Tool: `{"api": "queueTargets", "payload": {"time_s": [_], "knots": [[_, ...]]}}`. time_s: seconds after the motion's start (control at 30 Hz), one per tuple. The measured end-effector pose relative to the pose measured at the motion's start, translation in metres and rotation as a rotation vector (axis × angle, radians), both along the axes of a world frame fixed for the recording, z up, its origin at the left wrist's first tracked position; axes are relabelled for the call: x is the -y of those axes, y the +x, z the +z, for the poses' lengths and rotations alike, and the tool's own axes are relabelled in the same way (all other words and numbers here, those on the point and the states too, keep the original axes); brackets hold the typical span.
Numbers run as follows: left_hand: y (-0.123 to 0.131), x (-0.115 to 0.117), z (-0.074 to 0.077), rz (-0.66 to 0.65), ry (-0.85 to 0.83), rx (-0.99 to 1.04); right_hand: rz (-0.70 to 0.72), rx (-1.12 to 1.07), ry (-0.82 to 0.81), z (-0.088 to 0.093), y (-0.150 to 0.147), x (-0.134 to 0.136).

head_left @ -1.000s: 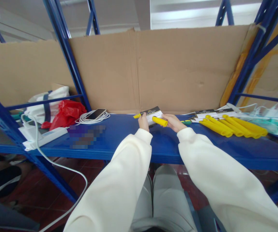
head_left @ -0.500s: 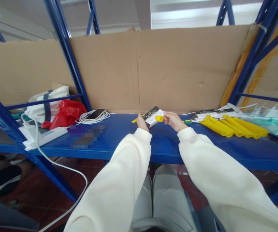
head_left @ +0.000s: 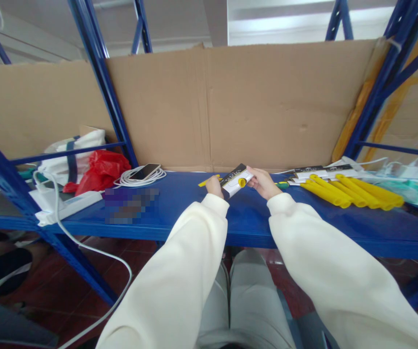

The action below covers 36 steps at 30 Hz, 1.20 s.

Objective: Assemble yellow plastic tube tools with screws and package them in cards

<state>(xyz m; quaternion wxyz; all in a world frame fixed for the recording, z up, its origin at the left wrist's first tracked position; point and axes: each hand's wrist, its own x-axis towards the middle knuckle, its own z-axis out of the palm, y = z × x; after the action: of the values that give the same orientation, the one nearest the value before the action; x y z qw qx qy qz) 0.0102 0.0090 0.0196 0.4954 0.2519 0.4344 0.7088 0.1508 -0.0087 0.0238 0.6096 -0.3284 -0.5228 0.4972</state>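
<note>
My left hand (head_left: 214, 186) is closed on the near end of a black-and-white printed card (head_left: 235, 177), which is tilted over the blue shelf (head_left: 180, 206). Pinched in my right hand (head_left: 263, 182) is a yellow handle (head_left: 242, 182), end-on against the card, with its round tip facing me. Another thin yellow piece (head_left: 209, 181) lies on the shelf just behind my left hand. A green-tipped part (head_left: 281, 184) pokes out to the right of my right hand.
Several yellow handles (head_left: 350, 191) and more printed cards (head_left: 314, 170) lie at the right, with clear bags (head_left: 405, 186) beyond. At the left are a phone on a coiled white cable (head_left: 142, 174), a red bag (head_left: 100, 169), a white power strip (head_left: 67, 206) and blue uprights. Cardboard (head_left: 260, 104) backs the shelf.
The card has tilted up more steeply in my left hand. My right hand has turned the yellow handle from lying sideways to end-on against the card.
</note>
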Motion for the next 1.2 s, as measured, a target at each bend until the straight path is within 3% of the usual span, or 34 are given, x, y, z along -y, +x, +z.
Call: {"api": "queueTargets", "payload": {"time_s": [0.1,0.27,0.83,1.0,1.2], "knots": [[-0.001,0.007,0.007,-0.011,-0.117,0.176,0.028,-0.051,-0.016,0.001,0.000,0.000],[-0.003,0.014,0.014,-0.031,-0.106,0.167,0.010,-0.115,-0.007,0.000,0.000,-0.003],[0.001,0.010,0.007,-0.065,0.001,0.274,0.073,-0.152,-0.040,0.010,0.000,0.003],[0.002,0.002,0.001,-0.159,0.081,0.292,0.063,-0.125,-0.026,0.011,0.003,0.004],[0.002,-0.002,-0.006,-0.420,0.195,0.192,0.042,-0.083,-0.010,0.009,0.007,0.002]]}}
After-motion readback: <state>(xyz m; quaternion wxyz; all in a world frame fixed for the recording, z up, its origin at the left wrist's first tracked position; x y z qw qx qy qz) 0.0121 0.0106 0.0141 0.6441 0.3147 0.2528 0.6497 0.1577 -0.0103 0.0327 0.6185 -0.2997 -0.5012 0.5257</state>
